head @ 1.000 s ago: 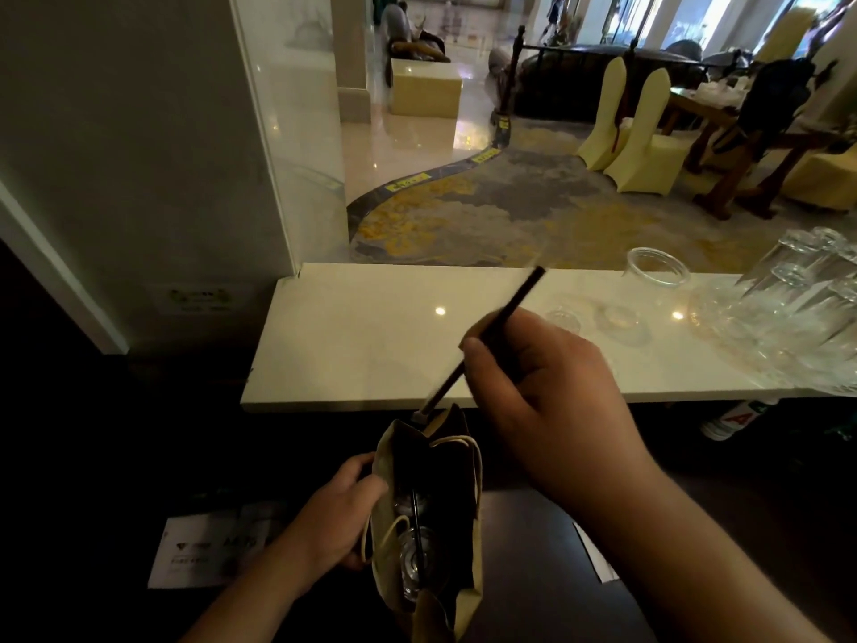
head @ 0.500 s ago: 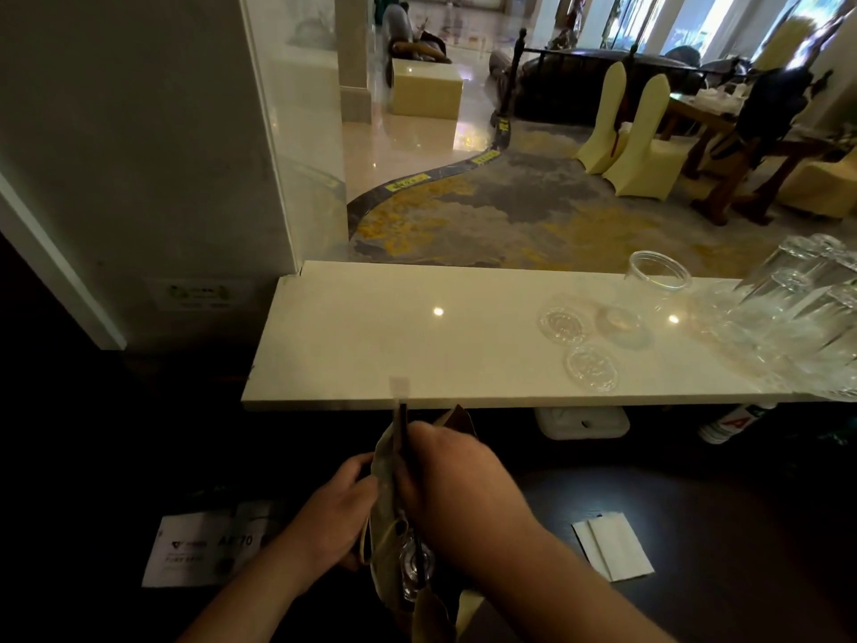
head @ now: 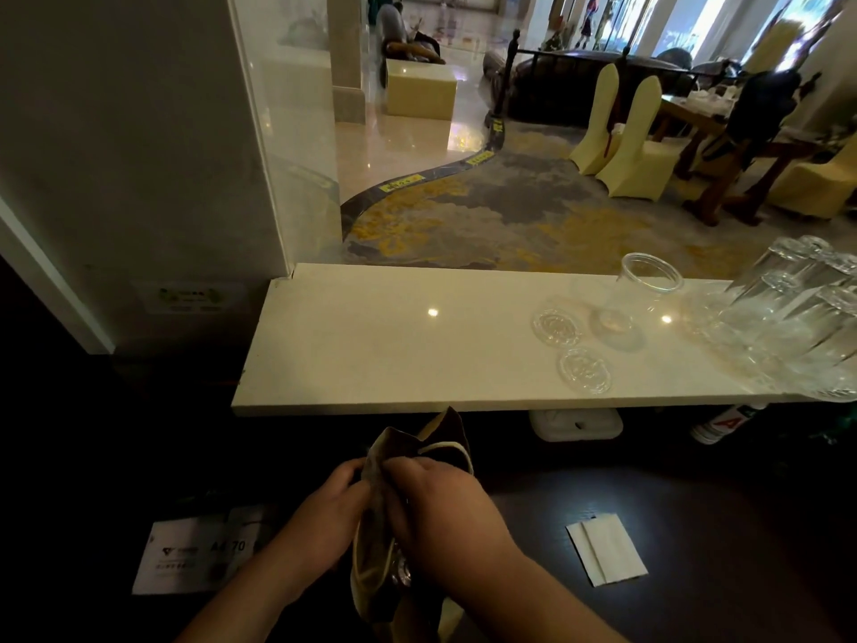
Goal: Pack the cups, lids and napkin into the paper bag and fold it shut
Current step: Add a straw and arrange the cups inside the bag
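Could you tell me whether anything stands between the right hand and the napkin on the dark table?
Nothing visible does: only bare dark table separates the right hand, gripping the paper bag, from the napkin.

Pale counter (head: 371,345), grey wall (head: 116,132), patterned carpet (head: 510,215), cream-covered chairs (head: 635,146), glossy marble floor (head: 399,146) beyond

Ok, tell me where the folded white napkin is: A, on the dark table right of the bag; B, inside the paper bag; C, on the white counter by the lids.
A: the napkin lies flat on the dark table, right of the paper bag.
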A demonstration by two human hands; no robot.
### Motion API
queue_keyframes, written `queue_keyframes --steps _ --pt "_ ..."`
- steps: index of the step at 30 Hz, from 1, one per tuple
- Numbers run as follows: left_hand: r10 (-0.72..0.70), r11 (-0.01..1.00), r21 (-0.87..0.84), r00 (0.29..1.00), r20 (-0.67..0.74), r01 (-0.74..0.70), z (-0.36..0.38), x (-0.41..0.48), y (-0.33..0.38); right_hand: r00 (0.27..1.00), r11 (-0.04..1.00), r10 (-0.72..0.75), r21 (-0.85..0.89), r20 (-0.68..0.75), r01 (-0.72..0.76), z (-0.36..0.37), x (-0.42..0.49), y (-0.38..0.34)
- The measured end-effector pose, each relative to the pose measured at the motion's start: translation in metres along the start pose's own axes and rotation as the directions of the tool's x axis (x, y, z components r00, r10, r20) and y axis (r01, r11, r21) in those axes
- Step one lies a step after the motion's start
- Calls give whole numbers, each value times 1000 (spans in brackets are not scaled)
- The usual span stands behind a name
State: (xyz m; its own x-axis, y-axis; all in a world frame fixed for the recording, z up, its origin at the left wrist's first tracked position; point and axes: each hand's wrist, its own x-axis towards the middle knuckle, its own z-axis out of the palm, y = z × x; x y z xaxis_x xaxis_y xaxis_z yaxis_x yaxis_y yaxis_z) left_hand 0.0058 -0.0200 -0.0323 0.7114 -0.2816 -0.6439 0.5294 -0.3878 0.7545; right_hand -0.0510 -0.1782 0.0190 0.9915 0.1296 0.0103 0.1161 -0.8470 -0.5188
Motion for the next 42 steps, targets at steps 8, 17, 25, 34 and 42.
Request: queue_keyframes --steps 8,17,25,34,42 --pt "-22 997 73 1000 -11 23 7 -7 10 950 966 259 -30 174 -258 4 12 18" --pt "-4 988 152 1000 -11 6 9 -5 11 851 931 363 -192 379 -311 37 55 36" --pt "14 991 136 1000 -16 -12 6 -7 10 649 883 470 -313 599 -350 40 66 42" --pt "21 986 163 1000 -4 -20 11 -6 12 607 836 542 -301 582 -458 50 69 44" --pt "48 986 161 999 -18 -45 9 -8 12 631 829 554 -287 544 -480 42 58 36"
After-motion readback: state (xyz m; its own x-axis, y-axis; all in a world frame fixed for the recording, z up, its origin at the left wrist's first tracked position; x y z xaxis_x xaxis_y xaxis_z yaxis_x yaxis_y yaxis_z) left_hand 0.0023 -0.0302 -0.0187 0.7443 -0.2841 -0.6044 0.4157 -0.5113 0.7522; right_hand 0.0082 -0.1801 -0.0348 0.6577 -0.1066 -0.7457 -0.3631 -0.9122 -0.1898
